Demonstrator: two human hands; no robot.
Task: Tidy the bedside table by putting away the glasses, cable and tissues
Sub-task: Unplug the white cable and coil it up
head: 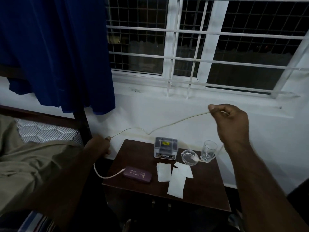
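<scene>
A thin white cable (167, 125) is stretched in the air between my two hands above the dark wooden bedside table (200, 195). My left hand (98, 146) grips it left of the table, and one cable end loops down to the maroon glasses case (137, 174). My right hand (232, 121) pinches the cable high on the right; its other end hangs down to a white plug (194, 158) lying by the glass ashtray (189, 156). Three white tissues (175, 176) lie flat on the table's middle.
A small grey-and-white box (165, 148) stands at the table's back, and a clear drinking glass (209, 151) at the back right. A bed with a dark post (82, 124) lies left. A blue curtain (58, 52) hangs above, beside a barred window (200, 47).
</scene>
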